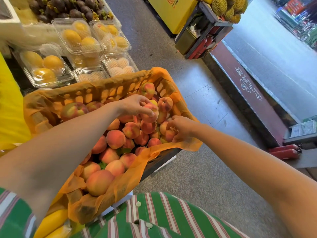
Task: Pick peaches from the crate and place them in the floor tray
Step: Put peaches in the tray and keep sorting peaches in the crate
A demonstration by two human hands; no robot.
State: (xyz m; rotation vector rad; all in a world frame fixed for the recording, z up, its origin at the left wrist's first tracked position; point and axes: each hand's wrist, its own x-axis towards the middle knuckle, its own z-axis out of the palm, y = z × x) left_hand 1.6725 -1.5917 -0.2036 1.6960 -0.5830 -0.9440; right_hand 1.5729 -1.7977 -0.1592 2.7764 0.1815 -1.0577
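Speckled shop floor [188, 177] surrounds a crate [109, 90] lined with orange wrap and heaped with peaches [115, 139]. The left hand [133, 105] pinches one peach [148, 115] atop the pile; the right hand [184, 127] curls round a second peach [169, 135] near the crate's right edge. Picking is under way; next, both fruits likely need lifting clear and carrying to the floor tray, which is out of view. Clear boxes [78, 36] behind the crate hold yellow fruit.

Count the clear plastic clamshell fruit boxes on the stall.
6 boxes: two at back, one front-left, one in the middle, two beside the orange-lined crate. Others may be hidden.
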